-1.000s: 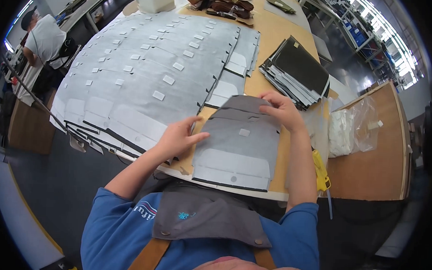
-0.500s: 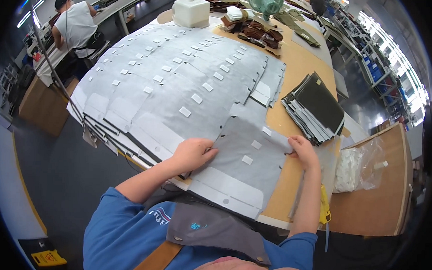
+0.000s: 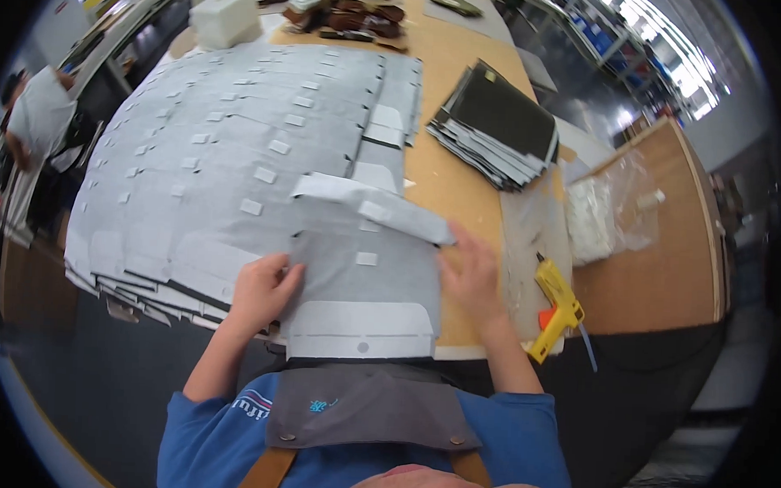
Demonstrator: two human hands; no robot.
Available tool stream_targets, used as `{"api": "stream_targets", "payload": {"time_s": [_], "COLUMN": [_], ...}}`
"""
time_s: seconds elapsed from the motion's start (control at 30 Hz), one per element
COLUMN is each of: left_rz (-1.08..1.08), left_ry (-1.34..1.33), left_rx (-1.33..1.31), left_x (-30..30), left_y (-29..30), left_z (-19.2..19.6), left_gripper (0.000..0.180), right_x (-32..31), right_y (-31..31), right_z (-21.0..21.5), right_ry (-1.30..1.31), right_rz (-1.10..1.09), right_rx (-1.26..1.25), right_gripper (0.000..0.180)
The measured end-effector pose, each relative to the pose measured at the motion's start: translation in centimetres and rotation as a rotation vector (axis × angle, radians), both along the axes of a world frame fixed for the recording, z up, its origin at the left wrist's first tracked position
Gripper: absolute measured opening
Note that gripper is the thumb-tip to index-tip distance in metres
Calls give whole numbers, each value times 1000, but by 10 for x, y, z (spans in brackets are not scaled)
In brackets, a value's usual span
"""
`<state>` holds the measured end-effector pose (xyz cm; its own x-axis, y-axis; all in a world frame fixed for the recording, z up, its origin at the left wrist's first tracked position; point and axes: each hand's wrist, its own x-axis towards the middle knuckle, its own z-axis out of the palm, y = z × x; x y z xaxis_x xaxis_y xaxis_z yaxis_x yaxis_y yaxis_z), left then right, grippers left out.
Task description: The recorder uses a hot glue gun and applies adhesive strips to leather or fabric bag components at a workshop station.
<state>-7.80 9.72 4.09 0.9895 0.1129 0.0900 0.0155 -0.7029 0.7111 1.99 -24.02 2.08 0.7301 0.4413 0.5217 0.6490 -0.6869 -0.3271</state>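
A grey panel [image 3: 342, 281] of sheet material lies in front of me, with a white band along its near edge and small white tabs on it. Its far end is lifted and folded over in a pale roll [image 3: 383, 205]. At the right end of that fold, my right hand [image 3: 476, 268] is closed on the panel's edge, slightly blurred. My left hand [image 3: 264, 291], fingers curled and thumb toward the panel, grips its left edge. Under and beyond lie many similar overlapping grey panels [image 3: 213, 152], spread in rows with white tabs.
To the right lies a stack of dark and grey panels [image 3: 498, 119]. A yellow glue gun [image 3: 558, 310] lies at the right table edge, beside a clear plastic bag [image 3: 594, 217] with white contents. Farther back are a white container [image 3: 226, 19] and brown bundles [image 3: 364, 19]. Another person [image 3: 42, 111] sits at the left.
The panel's far end has been raised and folded over toward me. My view has shifted, so the table appears farther left. Both hands are still at the panel's sides.
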Motion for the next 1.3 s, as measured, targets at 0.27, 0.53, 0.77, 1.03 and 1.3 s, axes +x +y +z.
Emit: {"api": "stream_targets", "payload": {"time_s": [0.27, 0.53, 0.77, 1.03, 1.3], "left_rz": [165, 176, 176, 166, 146], "left_ry": [80, 59, 37, 23, -2], "left_rx": [-112, -100, -72, -53, -37], "left_x": [-14, -18, -20, -21, -15], "left_y": [17, 15, 15, 16, 18], "left_z": [-8, -11, -15, -17, -16], "left_gripper": [37, 35, 35, 36, 36], "right_x": [-31, -23, -15, -8, 67], "right_y": [16, 26, 41, 59, 76], "right_z": [-13, -14, -8, -1, -44], "right_ry": [309, 932, 1035, 684, 362], "right_rz": [-289, -251, -236, -250, -269], "right_rx": [117, 536, 551, -45, 139], "right_gripper": [59, 53, 58, 56, 71]}}
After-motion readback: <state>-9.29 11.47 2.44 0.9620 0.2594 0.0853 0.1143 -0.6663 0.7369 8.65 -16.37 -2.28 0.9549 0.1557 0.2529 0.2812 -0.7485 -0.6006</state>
